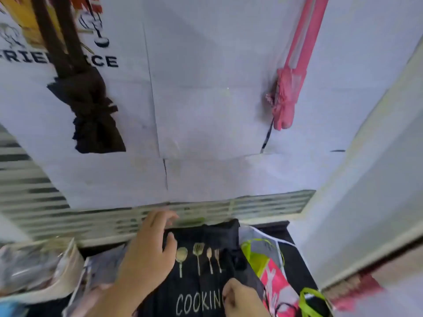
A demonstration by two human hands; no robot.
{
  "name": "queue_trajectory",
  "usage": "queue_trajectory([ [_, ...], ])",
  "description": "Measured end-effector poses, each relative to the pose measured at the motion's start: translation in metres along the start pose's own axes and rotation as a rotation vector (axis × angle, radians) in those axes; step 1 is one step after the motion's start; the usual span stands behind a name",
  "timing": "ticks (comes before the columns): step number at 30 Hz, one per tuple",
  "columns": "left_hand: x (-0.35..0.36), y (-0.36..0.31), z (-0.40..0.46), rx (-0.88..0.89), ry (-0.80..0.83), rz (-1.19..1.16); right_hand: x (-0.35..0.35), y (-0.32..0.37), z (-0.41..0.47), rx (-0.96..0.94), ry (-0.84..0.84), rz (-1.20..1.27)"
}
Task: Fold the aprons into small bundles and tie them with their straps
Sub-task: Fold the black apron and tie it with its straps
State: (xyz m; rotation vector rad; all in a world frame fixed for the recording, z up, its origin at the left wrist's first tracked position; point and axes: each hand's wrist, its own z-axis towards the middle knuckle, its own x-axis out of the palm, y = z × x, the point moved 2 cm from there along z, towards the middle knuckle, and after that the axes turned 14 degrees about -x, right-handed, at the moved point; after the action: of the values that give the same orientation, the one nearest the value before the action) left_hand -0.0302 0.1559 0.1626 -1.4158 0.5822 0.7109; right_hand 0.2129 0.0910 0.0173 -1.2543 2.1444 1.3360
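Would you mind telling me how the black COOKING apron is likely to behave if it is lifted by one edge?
The black apron would probably droop and unfold, since it lies as soft, creased cloth. It looks light for its size. Its loose strap may dangle or snag on the neighbouring bright apron.

The black apron (201, 266) carries the word "COOKIN" in pale capital letters near its lower edge, and the right hand (242, 298) covers whatever follows these letters. Above this word, the same apron shows a row of four small printed kitchen tools, which are signs and not letters. On the white sheet (128, 124) hanging at the upper left, dark capital letters read "RIE" and then "CE", with a brown strap (66, 42) hiding the letters between them, so the full words cannot be read.
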Motion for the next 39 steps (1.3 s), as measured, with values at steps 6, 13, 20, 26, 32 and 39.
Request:
queue_trajectory([
  [6, 0.158, 0.066, -0.049, -0.458, 0.405, 0.003, 0.045, -0.085, -0.015, 0.034, 0.101, -0.123],
  [13, 0.248, 0.122, -0.096, -0.819, 0.633, -0.071, 0.071, -0.155, -0.004, 0.022, 0.295, -0.181],
  [20, 0.266, 0.133, -0.132, -0.852, 0.666, 0.032, 0.002, -0.134, 0.076, -0.077, -0.205, 0.096],
  [26, 0.235, 0.123, -0.131, -0.925, 0.444, -0.047, -0.024, -0.130, 0.127, 0.068, -0.051, 0.017],
  [32, 0.188, 0.071, -0.076, -0.604, 0.170, -0.033, -0.057, -0.059, 0.100, -0.297, -0.241, -0.214],
  [39, 0.115, -0.053, 0.017, 0.056, 0.405, 0.183, -0.140, 0.058, 0.032, -0.812, -0.095, -0.282],
])
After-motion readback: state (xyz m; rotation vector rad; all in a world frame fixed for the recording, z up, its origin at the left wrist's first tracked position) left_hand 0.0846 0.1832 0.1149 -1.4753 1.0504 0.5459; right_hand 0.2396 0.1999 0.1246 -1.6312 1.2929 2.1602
